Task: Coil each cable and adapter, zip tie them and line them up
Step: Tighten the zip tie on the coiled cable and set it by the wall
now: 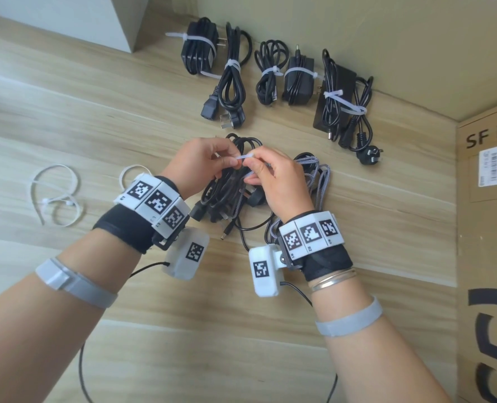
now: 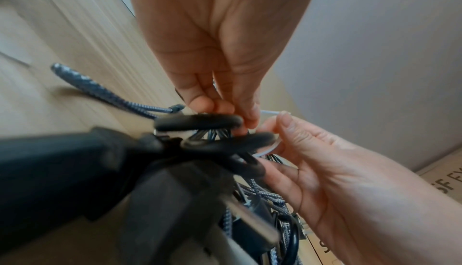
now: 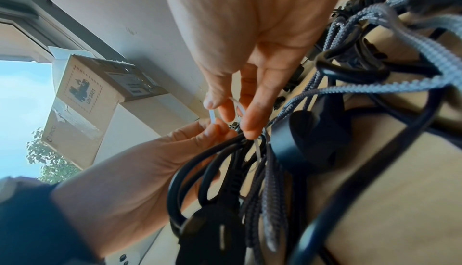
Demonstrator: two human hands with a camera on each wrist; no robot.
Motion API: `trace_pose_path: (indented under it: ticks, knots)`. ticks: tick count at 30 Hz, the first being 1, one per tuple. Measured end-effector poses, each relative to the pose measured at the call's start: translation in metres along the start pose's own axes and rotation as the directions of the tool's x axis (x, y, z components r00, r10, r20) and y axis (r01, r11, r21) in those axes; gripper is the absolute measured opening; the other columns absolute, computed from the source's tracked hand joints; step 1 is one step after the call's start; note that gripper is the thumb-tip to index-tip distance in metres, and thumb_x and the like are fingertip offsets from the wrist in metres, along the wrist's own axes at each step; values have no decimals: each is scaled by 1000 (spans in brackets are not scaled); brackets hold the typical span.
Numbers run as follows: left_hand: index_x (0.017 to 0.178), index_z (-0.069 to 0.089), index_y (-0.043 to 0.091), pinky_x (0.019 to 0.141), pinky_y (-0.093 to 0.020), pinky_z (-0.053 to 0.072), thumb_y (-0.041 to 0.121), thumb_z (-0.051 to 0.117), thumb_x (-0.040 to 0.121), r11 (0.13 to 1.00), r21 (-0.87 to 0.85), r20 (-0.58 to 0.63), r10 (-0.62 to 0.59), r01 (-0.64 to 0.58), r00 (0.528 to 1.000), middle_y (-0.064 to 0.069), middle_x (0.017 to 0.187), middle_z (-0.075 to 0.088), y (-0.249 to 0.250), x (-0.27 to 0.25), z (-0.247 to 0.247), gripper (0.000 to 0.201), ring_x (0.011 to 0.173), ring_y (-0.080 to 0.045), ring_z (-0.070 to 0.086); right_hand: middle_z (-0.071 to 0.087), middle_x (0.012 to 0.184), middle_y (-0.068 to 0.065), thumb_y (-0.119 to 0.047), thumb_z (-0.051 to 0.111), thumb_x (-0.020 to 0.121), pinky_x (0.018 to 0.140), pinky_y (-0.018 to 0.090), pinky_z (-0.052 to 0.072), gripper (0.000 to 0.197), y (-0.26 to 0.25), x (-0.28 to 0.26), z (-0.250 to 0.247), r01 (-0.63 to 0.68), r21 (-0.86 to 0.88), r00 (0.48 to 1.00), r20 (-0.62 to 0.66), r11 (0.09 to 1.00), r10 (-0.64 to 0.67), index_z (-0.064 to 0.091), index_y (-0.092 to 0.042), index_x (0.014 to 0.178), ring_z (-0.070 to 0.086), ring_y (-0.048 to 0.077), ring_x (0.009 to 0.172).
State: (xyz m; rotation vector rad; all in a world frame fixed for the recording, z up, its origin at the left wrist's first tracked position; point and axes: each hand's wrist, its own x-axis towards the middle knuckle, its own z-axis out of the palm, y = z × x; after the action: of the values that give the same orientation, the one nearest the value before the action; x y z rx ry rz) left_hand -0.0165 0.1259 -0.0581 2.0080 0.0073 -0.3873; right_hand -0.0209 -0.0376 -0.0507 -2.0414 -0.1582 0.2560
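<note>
Right now, the left hand [image 1: 200, 161] and the right hand [image 1: 273, 175] both pinch a white zip tie [image 1: 246, 157] looped round a coiled black cable [image 1: 230, 184] held just above the wooden table [image 1: 96, 112] — five tied bundles [image 1: 270, 74] already lie in a row at the back. To do it well, the person should poke the thin tail into the little head (it looks not pulled snug yet), keep the loops together, and leave out the grey braided cable [image 1: 320, 178] lying beside it — then pull slowly.
</note>
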Motion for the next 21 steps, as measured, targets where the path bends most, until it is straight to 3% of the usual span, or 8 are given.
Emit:
trace_pose_path:
  ticks: [6,18,21]
  knots:
    - [81,63,16,57,-20,43,9,58,88,1000,-18,-17,11,-11,1000,-18,84,67,-3,-1,0,11,48,-1,45,58,86,9,-12,52,94,69,25,58,15,3,-3,-1,19,18,1000,-9,1000,-19,61,-4,85,67,15,71]
    - [80,62,16,54,-14,41,8,57,89,999,-45,-18,17,-18,1000,5,73,63,-2,-2,-1,13,47,0,45,57,88,10,-13,51,95,70,24,58,16,4,-3,-2,23,35,1000,0,999,-23,61,-5,87,66,16,73]
    - [80,62,17,55,-15,42,8,58,88,999,-27,-22,17,-18,1000,3,73,63,-3,-1,1,13,47,0,46,58,88,11,-13,51,95,70,24,58,16,5,-2,-3,18,28,1000,2,999,-18,61,-4,86,67,18,73]
